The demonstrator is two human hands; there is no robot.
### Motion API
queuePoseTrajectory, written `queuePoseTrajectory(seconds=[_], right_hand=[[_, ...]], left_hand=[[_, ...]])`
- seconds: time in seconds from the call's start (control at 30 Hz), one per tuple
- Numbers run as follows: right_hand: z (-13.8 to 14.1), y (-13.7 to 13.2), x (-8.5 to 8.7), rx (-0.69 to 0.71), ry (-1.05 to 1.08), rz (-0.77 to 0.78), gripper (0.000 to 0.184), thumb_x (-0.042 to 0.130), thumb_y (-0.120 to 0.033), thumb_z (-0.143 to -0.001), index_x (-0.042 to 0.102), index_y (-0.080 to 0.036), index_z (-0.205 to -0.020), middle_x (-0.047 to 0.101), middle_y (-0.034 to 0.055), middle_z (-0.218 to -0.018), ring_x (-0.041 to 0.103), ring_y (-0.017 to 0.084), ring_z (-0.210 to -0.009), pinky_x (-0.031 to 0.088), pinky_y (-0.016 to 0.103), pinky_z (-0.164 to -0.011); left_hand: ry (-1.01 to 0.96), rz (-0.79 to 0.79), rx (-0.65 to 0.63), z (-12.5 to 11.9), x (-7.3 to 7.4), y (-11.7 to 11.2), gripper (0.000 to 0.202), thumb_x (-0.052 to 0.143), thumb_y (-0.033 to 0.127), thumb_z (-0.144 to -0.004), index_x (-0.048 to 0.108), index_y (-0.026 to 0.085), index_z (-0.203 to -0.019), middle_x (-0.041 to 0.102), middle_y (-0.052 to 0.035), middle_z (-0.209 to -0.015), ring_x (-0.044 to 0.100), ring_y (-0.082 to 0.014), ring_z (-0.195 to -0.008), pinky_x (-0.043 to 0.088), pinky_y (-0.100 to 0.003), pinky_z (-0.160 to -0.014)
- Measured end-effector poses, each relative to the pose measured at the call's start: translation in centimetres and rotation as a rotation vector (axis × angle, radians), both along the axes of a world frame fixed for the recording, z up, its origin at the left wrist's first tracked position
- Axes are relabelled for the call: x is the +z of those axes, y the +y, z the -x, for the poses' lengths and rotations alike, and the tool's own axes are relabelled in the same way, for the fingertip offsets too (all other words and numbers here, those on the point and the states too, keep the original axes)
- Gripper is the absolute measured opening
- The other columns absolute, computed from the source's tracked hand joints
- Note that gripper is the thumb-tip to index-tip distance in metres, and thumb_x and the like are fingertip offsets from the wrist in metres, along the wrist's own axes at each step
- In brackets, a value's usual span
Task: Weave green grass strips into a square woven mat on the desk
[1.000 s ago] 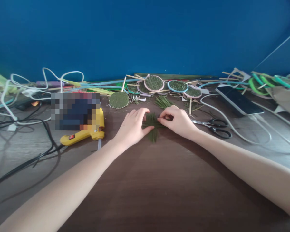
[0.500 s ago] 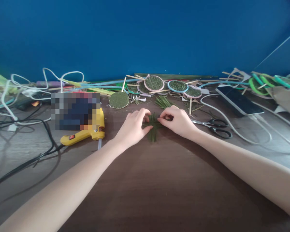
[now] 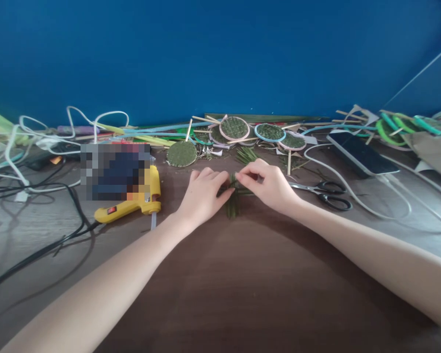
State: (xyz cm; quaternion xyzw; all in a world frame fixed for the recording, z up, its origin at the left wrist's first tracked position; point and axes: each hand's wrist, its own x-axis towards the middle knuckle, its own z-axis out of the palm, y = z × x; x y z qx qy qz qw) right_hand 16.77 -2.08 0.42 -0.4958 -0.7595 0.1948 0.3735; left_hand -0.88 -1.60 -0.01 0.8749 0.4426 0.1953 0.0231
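Observation:
Narrow green leaf strips (image 3: pixel 232 208) lie crossed in a small woven patch on the dark table. From the left, my left hand (image 3: pixel 206 196) closes thumb and forefinger on the patch's edge. My right hand (image 3: pixel 267 185) pinches a strip at the patch's far right side, its fingertips almost meeting those of the left. Both hands partly hide the weave. Just behind them rests a loose bundle of cut leaf strips (image 3: pixel 247 155). Black-handled scissors (image 3: pixel 332 194) lie to the right of my right hand, with the blades pointing towards it.
A yellow glue gun (image 3: pixel 132 208) with a black cord lies at left, beside a blurred-out object (image 3: pixel 114 172). Along the blue wall sit several round woven fans (image 3: pixel 233 128) with sticks. A phone (image 3: pixel 362 153) and white cables are at right; more cables tangle at far left.
My right hand has shifted slightly left and up, bringing its fingertips closer to my left hand. The left thumb and forefinger have drawn in on the strips. The view has moved slightly.

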Motion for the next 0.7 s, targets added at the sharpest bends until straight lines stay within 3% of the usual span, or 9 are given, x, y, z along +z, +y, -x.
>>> queuePoseTrajectory(seconds=[0.2, 0.27, 0.37, 0.43, 0.7], right_hand=[[0.7, -0.2, 0.1, 0.131, 0.008, -0.077, 0.025, 0.043, -0.03, -0.088, 0.06, -0.019, -0.075, 0.058, 0.0021, -0.069, 0.046, 0.015, -0.073, 0.038, 0.03, -0.071], [0.6, 0.2, -0.3, 0.075, -0.01, -0.065, 0.025, 0.04, -0.028, -0.089, 0.06, -0.019, -0.078, 0.058, 0.003, -0.073, 0.046, 0.017, -0.077, 0.038, 0.033, -0.076], [0.6, 0.8, -1.0, -0.051, -0.088, -0.054, 0.01, 0.051, -0.024, -0.081, 0.06, -0.021, -0.083, 0.057, 0.0045, -0.084, 0.046, 0.021, -0.089, 0.037, 0.038, -0.082], [0.8, 1.1, -1.3, -0.092, -0.151, -0.045, 0.012, 0.056, -0.023, -0.075, 0.059, -0.022, -0.087, 0.055, 0.0059, -0.092, 0.044, 0.024, -0.095, 0.037, 0.041, -0.083], [1.3, 1.3, -1.7, -0.074, -0.296, -0.013, 0.022, 0.053, -0.02, -0.072, 0.057, -0.023, -0.093, 0.053, 0.0087, -0.106, 0.041, 0.029, -0.102, 0.036, 0.048, -0.085]], left_hand=[[-0.012, 0.003, 0.001, 0.0, 0.0, 0.1, 0.015, 0.041, 0.027, -0.089, 0.052, 0.019, -0.081, 0.061, -0.0007, -0.076, 0.051, -0.0186, -0.082, 0.028, -0.032, -0.072], [-0.036, 0.018, 0.005, 0.0, 0.0, 0.1, 0.015, 0.041, 0.024, -0.089, 0.052, 0.019, -0.08, 0.06, -0.0003, -0.076, 0.051, -0.0179, -0.082, 0.028, -0.033, -0.073], [-0.062, 0.061, 0.025, -0.1, 0.3, 0.1, 0.015, 0.04, 0.02, -0.087, 0.05, 0.018, -0.076, 0.059, -0.0001, -0.075, 0.051, -0.0175, -0.083, 0.029, -0.033, -0.078], [-0.071, 0.095, 0.031, -0.1, 0.5, 0.0, 0.015, 0.039, 0.018, -0.085, 0.049, 0.018, -0.074, 0.058, -0.0001, -0.073, 0.051, -0.0176, -0.084, 0.029, -0.034, -0.08], [-0.11, 0.104, 0.049, 0.0, 0.5, 0.0, 0.017, 0.037, 0.018, -0.084, 0.05, 0.019, -0.073, 0.057, -0.0004, -0.074, 0.05, -0.0179, -0.089, 0.027, -0.038, -0.085]])
